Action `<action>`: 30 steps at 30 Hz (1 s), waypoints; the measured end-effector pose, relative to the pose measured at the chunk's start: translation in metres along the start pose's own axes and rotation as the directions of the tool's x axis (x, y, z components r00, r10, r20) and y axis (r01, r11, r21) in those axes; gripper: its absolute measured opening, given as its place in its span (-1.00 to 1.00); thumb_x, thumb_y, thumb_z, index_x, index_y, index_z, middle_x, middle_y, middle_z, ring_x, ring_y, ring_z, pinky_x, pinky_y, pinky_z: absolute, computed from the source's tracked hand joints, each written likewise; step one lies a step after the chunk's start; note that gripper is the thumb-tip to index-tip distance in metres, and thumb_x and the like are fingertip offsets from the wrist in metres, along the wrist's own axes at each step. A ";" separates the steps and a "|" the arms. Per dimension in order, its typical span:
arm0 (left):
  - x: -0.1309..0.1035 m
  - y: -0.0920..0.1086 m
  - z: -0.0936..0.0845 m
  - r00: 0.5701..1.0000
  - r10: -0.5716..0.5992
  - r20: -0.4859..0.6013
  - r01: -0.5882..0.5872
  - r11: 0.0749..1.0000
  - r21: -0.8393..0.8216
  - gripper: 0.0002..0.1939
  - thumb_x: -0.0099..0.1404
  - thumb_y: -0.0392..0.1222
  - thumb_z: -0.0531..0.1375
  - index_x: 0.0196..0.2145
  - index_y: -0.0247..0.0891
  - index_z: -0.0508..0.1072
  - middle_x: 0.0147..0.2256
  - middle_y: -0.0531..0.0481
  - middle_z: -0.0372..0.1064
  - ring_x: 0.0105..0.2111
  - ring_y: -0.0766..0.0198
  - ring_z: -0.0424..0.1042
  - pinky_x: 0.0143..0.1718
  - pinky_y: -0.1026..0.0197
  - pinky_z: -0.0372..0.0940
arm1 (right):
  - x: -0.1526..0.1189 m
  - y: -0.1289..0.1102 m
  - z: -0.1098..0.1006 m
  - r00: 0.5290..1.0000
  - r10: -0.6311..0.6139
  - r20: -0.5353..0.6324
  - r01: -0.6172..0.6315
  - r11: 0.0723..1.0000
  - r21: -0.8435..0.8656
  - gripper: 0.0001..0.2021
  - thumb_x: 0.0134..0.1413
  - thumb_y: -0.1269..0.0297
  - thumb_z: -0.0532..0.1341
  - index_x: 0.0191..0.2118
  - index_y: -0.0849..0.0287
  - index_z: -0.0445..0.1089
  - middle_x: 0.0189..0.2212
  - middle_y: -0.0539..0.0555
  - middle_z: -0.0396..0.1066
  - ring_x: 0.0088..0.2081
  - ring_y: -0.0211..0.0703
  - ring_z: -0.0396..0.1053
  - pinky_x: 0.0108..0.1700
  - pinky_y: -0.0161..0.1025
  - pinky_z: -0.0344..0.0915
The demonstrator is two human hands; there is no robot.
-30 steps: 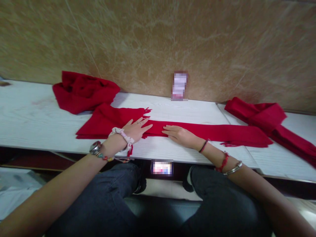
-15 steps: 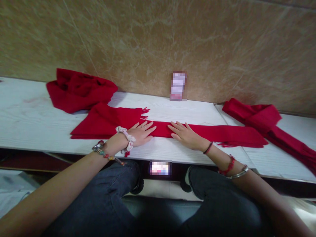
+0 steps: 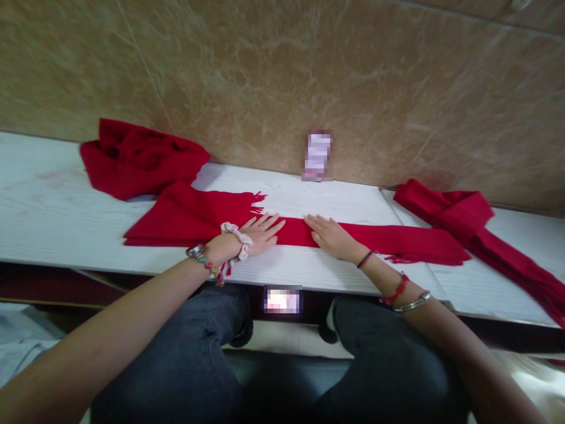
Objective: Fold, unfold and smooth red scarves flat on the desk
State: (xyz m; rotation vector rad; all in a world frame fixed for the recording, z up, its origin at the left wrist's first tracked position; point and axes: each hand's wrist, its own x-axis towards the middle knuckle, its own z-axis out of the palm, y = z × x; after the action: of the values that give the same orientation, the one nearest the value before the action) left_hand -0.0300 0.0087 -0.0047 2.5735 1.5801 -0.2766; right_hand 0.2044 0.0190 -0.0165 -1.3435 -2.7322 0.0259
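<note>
Largest is the marbled wall (image 3: 265,70), with the white wood-grain surface (image 3: 353,195) below. On it, the long folded red scarf (image 3: 388,238) runs rightward from between the hands. A folded red section (image 3: 194,215) lies left; the left hand hides whether they join. Behind that sits the bunched red cloth (image 3: 141,162), and farther right the looped red scarf (image 3: 459,213). The left hand (image 3: 261,237) lies flat, its grip open, fingers apart; the right hand (image 3: 332,237) rests palm-down, its grip also open, clamped on nothing. Uneven pressure could ruck the layers, and a sideways drag could skew their edges. Smallest, the loose fringe (image 3: 399,258) could catch beneath a shifting fold.
</note>
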 end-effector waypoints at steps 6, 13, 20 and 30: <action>-0.003 0.003 -0.004 0.999 -0.008 -0.039 0.009 1.000 0.027 -0.45 0.32 -0.18 -0.12 0.26 -0.25 -0.02 0.28 -0.12 -0.26 0.26 0.02 -0.21 0.17 -0.10 -0.11 | -0.017 0.034 -0.007 0.972 0.231 -0.033 -0.233 0.968 -0.095 -0.50 0.13 0.43 -0.12 0.20 0.40 0.07 0.21 0.23 0.05 0.22 0.07 0.00 0.18 0.06 0.03; 0.021 0.039 -0.018 0.932 0.055 -0.359 -0.053 0.998 0.016 -0.52 0.34 -0.25 -0.19 0.17 -0.34 0.16 0.24 -0.12 -0.07 0.24 0.18 -0.09 0.18 0.05 -0.06 | 0.008 -0.007 -0.002 0.987 0.087 -0.135 -0.089 0.996 -0.012 -0.51 0.18 0.36 -0.13 0.21 0.41 0.04 0.22 0.29 0.03 0.23 0.03 -0.03 0.18 0.04 0.02; 0.024 0.038 0.004 0.966 0.130 -0.222 -0.118 0.991 0.067 -0.51 0.38 -0.14 -0.19 0.23 -0.25 0.05 0.27 -0.04 -0.14 0.26 0.15 -0.17 0.20 0.06 -0.16 | -0.012 0.019 0.004 0.989 0.143 -0.025 -0.144 0.988 -0.045 -0.51 0.23 0.29 -0.17 0.23 0.35 0.02 0.23 0.24 -0.01 0.23 0.07 -0.02 0.15 0.13 0.03; 0.023 0.048 -0.002 0.966 0.001 -0.257 0.009 0.999 0.036 -0.47 0.32 -0.17 -0.13 0.19 -0.46 0.09 0.27 -0.20 -0.20 0.26 0.03 -0.22 0.20 -0.06 -0.14 | -0.050 0.055 -0.020 0.883 0.396 -0.253 -0.457 0.848 -0.267 -0.51 0.10 0.50 -0.11 0.14 0.61 0.11 0.17 0.44 0.07 0.21 0.20 0.00 0.16 0.09 0.02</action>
State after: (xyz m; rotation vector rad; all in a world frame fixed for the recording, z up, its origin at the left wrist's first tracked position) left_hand 0.0229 0.0075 -0.0074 2.7266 1.6741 0.0317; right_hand 0.2801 0.0127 -0.0033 -1.9094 -2.2918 -0.5079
